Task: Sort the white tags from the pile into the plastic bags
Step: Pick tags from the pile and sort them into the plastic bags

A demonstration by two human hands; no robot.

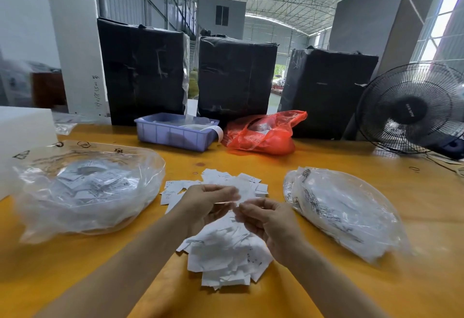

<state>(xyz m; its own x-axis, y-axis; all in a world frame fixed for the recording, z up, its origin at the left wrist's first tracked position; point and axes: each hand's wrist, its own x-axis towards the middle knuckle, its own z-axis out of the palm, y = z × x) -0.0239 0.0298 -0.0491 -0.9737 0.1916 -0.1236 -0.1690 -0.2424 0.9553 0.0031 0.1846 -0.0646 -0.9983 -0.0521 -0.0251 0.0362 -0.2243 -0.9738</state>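
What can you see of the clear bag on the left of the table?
The left bag is thin, clear, crinkled plastic, lying slumped on the yellow table, left of the tag pile. Its mouth seems to open toward the far side, though blur hides the edge. Inside lie many white tags with dark print, loosely heaped; one reads XS. Black symbols are printed along its far edge. Its left side lies against a white block. Neither hand touches it.
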